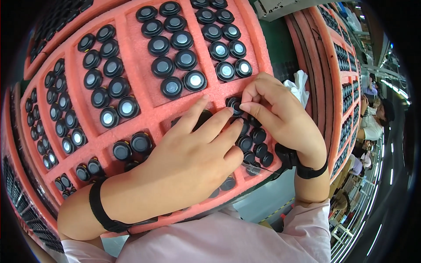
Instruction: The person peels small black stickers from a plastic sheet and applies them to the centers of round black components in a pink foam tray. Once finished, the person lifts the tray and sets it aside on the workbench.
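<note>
In the pink tray (126,48), black discs (244,143) mostly lie face up.

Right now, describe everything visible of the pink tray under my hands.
The pink tray looks like foam, with raised ridges forming compartments. Inside sit black round pieces, many in paired columns, several with shiny centres. It lies open beneath the left hand and right hand, which hide part of it; direct contact is unclear.

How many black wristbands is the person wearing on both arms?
2: one wristband is around the left forearm, the other wristband around the right wrist. No others show.
</note>
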Demonstrator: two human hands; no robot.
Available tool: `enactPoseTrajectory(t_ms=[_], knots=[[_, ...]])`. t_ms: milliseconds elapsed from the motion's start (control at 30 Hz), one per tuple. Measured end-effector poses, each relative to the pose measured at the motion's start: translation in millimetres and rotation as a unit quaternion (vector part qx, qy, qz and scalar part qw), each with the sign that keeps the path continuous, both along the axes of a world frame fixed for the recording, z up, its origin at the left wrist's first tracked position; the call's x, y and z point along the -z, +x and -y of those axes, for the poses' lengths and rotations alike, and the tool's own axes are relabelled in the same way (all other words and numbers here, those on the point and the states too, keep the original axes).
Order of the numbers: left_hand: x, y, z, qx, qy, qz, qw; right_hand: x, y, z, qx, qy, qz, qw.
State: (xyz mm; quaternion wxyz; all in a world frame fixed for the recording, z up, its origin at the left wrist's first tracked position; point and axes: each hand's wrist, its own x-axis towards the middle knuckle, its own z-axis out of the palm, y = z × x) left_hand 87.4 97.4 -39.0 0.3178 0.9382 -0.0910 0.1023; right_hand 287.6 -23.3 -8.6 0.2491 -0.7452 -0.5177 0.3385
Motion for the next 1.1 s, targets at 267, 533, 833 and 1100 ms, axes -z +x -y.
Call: enactPoseTrajectory(t_ms=[267, 533, 833, 1100], knots=[[5, 2, -3, 0.000, 0.002, -0.017, 1.000, 5, 1, -1, -0.020, 0.015, 0.034, 0.999], [3, 1, -1, -0.004, -0.003, -0.025, 1.000, 4, -2, -3, -0.023, 0.014, 0.052, 0.998], [3, 0, -1, 0.000, -0.008, -0.024, 1.000, 6, -4, -2, -0.027, 0.032, 0.076, 0.996], [2, 0, -2, 0.005, -0.002, -0.026, 1.000, 7, -9, -4, 0.060, 0.025, 0.038, 0.997]])
